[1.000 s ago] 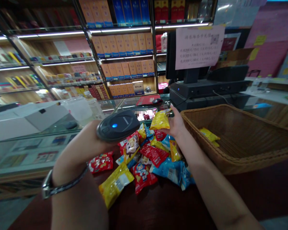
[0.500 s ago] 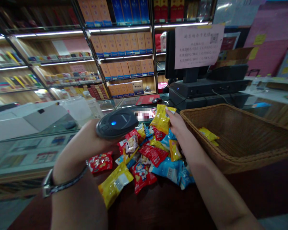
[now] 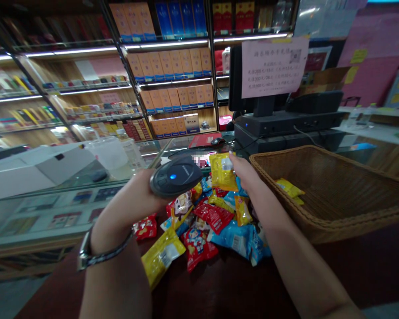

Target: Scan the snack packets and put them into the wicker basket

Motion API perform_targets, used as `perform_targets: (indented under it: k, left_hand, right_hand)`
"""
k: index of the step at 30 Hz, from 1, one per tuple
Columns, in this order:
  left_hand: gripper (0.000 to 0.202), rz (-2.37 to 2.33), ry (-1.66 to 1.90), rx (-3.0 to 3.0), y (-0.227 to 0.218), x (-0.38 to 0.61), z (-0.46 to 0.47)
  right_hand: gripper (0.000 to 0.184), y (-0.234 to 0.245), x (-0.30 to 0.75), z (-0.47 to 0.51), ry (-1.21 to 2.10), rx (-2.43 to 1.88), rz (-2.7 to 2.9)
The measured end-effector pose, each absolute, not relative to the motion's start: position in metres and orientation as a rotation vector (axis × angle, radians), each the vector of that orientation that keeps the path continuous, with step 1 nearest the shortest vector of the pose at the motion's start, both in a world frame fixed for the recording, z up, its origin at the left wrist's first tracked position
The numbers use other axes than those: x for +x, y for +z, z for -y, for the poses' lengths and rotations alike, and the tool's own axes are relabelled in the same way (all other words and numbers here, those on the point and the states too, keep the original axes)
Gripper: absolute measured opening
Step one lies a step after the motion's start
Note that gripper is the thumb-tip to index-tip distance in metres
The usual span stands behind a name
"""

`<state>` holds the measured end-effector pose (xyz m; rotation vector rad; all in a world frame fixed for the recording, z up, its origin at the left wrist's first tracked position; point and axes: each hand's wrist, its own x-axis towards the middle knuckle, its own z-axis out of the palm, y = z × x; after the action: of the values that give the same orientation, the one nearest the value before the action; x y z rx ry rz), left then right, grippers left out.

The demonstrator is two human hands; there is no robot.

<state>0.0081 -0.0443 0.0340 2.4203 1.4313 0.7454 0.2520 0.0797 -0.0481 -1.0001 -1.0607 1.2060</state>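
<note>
My left hand (image 3: 145, 191) is wrapped round a black barcode scanner (image 3: 177, 176), whose blue light glows on top; its nose points right. Just beyond that nose, my right hand (image 3: 245, 172) pinches a yellow snack packet (image 3: 223, 172) by its right side, with a white barcode label facing me. Below both hands a pile of small snack packets lies on the dark red table (image 3: 213, 292). Among them are a red packet (image 3: 199, 246), a blue packet (image 3: 236, 239) and another yellow packet (image 3: 162, 257) at the near left.
A wicker basket (image 3: 335, 217) on the right holds yellow packets (image 3: 290, 188). Behind it stands a till monitor (image 3: 236, 79) with a paper sign. A white box (image 3: 29, 170) and a plastic jug (image 3: 108, 153) sit on the glass counter at left. Shelves of boxes line the back.
The scanner in my left hand has moved right, closer to the yellow packet. My right hand has turned that packet so its barcode label now shows.
</note>
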Motion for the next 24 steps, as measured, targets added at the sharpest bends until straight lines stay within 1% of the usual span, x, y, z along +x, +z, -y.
perform_targets:
  k: [3, 8, 14, 18, 20, 24]
  left_hand:
    - [0.034, -1.408, 0.722, 2.417, 0.035, 0.012, 0.045]
    - [0.024, -1.285, 0.693, 2.396, 0.035, 0.014, 0.045]
    - [0.020, -1.245, 0.654, 2.416, 0.035, 0.013, 0.042]
    - [0.026, -1.268, 0.663, 2.403, 0.035, 0.012, 0.040]
    - [0.029, -1.278, 0.665, 2.401, 0.036, 0.012, 0.040]
    - [0.030, -1.268, 0.661, 2.411, 0.036, 0.014, 0.040]
  right_hand:
    - [0.040, -0.051, 0.255, -0.079, 0.969, -1.149, 1.229]
    - [0.044, -0.053, 0.257, -0.080, 0.980, -1.081, 1.301]
    - [0.052, -0.045, 0.256, -0.073, 0.716, -1.076, 1.538]
    - [0.050, -0.038, 0.255, -0.068, 0.546, -1.064, 1.602]
    - [0.049, -0.038, 0.256, -0.068, 0.526, -1.033, 1.636]
    - [0.049, -0.041, 0.258, -0.073, 0.527, -1.005, 1.687]
